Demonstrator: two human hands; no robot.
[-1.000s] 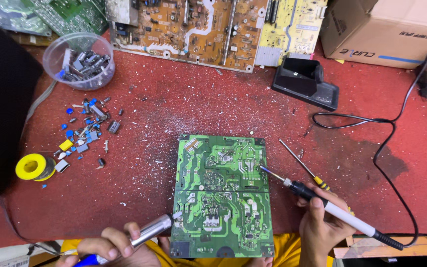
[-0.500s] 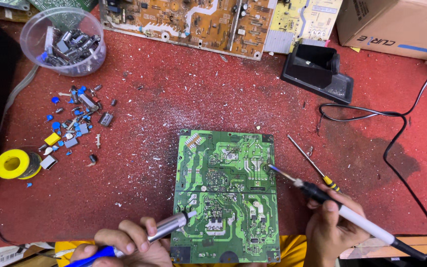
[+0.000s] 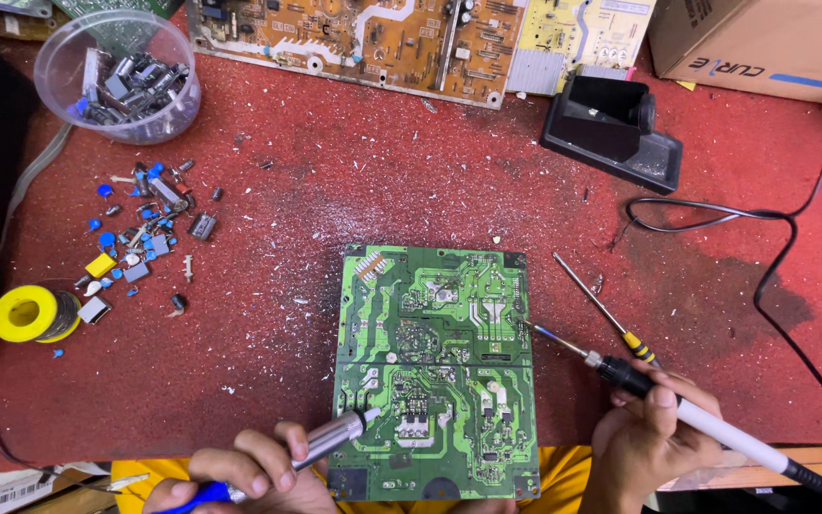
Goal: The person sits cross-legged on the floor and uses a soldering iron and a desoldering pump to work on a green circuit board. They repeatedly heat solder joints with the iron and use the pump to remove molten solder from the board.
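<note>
A green circuit board [image 3: 435, 362] lies solder side up on the red mat near the front edge. My left hand [image 3: 240, 471] grips a desoldering pump [image 3: 330, 440] with a silver barrel and blue end; its tip rests on the board's lower left area. My right hand [image 3: 644, 438] holds a soldering iron [image 3: 677, 409] with a white and black handle. Its tip [image 3: 537, 329] touches the board's right edge. A thin screwdriver [image 3: 601, 309] with a yellow band lies just right of the board, beside my right hand.
A clear tub of loose components [image 3: 121, 76] stands at the back left, with scattered blue and grey parts [image 3: 140, 238] below it. A yellow solder spool [image 3: 30, 314] lies at the left. Brown circuit boards [image 3: 354, 38], a black iron stand [image 3: 616, 128], a cardboard box [image 3: 763, 43] and the iron's cable [image 3: 773, 257] fill the back and right.
The pump tip has moved right, onto the board's lower left area. The soldering iron stays at the board's right edge. The view has shifted slightly.
</note>
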